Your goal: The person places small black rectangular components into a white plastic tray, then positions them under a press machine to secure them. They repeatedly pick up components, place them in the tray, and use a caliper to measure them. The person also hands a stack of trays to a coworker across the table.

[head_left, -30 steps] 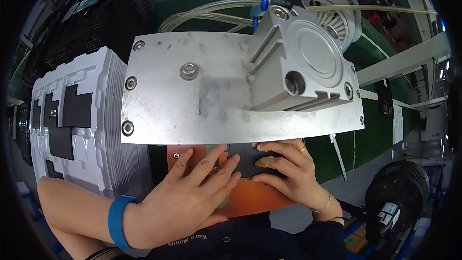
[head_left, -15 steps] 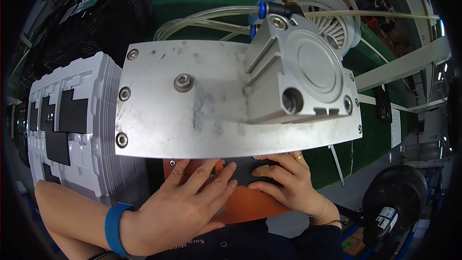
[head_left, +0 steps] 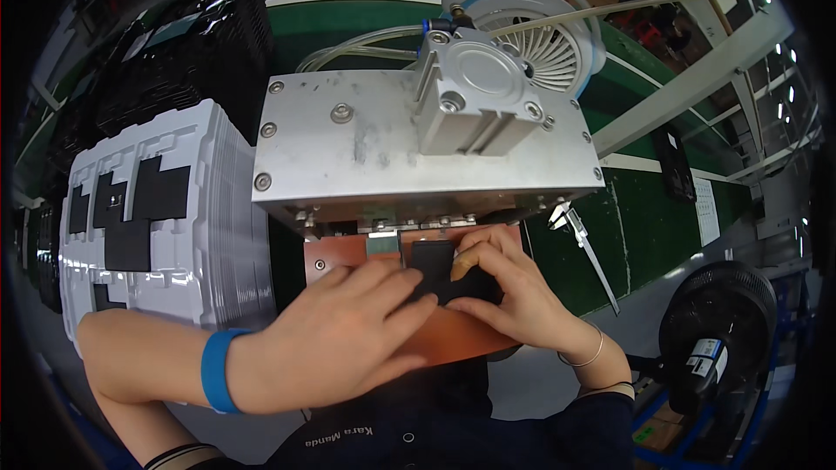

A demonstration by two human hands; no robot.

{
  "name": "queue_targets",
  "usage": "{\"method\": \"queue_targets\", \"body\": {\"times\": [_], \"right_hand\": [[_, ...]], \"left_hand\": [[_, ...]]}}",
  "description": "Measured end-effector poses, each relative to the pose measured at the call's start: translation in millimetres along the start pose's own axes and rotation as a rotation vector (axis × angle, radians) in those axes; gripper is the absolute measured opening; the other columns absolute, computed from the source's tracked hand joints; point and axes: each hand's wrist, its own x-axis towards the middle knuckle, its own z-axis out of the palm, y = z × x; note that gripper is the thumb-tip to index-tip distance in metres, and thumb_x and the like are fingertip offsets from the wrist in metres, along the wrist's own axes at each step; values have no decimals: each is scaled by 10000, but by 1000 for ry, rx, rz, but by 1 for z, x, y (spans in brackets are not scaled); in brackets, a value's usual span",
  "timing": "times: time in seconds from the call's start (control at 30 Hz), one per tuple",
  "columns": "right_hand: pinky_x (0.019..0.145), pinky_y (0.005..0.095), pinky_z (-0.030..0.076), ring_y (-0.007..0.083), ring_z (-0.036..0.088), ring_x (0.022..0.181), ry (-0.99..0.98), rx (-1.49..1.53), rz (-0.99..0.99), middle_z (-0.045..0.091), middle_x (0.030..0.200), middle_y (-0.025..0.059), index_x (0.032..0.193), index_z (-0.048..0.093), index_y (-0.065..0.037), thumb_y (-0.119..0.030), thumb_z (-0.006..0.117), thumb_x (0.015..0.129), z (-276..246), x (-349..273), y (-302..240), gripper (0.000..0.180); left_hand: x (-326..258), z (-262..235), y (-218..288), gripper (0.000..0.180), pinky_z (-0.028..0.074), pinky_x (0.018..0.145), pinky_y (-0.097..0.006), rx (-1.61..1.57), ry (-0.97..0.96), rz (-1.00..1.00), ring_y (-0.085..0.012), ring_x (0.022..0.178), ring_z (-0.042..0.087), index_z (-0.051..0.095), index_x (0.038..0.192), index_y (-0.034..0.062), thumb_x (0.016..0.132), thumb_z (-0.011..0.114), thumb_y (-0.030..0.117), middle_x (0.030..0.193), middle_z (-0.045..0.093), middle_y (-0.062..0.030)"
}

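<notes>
A thin black sheet [head_left: 430, 263] lies on the orange base plate [head_left: 446, 336], under the front edge of a silver pneumatic press [head_left: 348, 152]. My left hand [head_left: 335, 335], with a blue wristband, reaches in from the left. Its fingers are stretched out, the tips at the sheet's left and lower edge. On the other side my right hand [head_left: 514, 292] is curled, thumb and bent fingers closed at the sheet's right part. One of its fingertips has a tan cover. The sheet's right part is partly hidden by these fingers.
Left of the press stands a stack of white trays [head_left: 187, 244] with black flat pieces on top. Black trays [head_left: 183, 52] are piled behind it. A caliper [head_left: 588, 252] lies on the green bench at right. A white fan [head_left: 540, 43] stands behind; a black fan [head_left: 714, 331] is at lower right.
The view has shifted, so the press sits higher and smaller and its underside shows. Both hands stay at the black sheet, and more of the sheet is visible.
</notes>
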Motion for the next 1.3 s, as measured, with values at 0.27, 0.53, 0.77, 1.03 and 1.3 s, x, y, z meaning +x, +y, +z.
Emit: {"method": "queue_targets", "body": {"times": [0.27, 0.53, 0.77, 1.03, 1.3], "right_hand": [[862, 267, 516, 109, 594, 936, 102, 760, 234, 602, 974, 75, 870, 516, -32, 101, 761, 756, 4, -16, -24, 301], [879, 321, 527, 175, 617, 1030, -7, 691, -91, 592, 1122, 88, 1196, 530, -3, -52, 777, 806, 46, 38, -102, 464], [921, 408, 446, 315, 538, 1096, 130, -8, -757, 608, 1139, 132, 1085, 628, -33, -124, 751, 767, 115, 137, -138, 353], [916, 418, 444, 327, 547, 1061, 32, -104, -595, 632, 1104, 141, 1084, 626, -34, -155, 762, 765, 160, 184, -148, 367], [926, 406, 421, 344, 535, 1041, 91, 42, -655, 637, 1082, 137, 1018, 607, -28, -48, 753, 732, 139, 176, -145, 321]], "left_hand": [[0, -18, 2, 309, 529, 681, -280, -638, -26, -412, -121, 791, 668, 646, 1058, -50, 904, 697, 213, 823, 684, -137], [-146, -64, 6, 318, 511, 709, -212, -805, 688, -560, -60, 871, 619, 610, 1175, -17, 881, 700, 63, 1018, 677, -42], [-320, -99, -38, 313, 398, 534, -126, -271, 1076, -1078, 20, 710, 586, 653, 1181, 21, 925, 654, 202, 919, 694, 42], [-318, -51, -36, 460, 458, 922, -379, 526, 778, -1344, -301, 1057, 571, 677, 1173, 27, 800, 755, 283, 1134, 621, -173], [-302, -21, -28, 376, 352, 1090, -427, 427, 721, -1116, -381, 1311, 446, 610, 1274, 52, 946, 569, 232, 1410, 480, -235]]}}
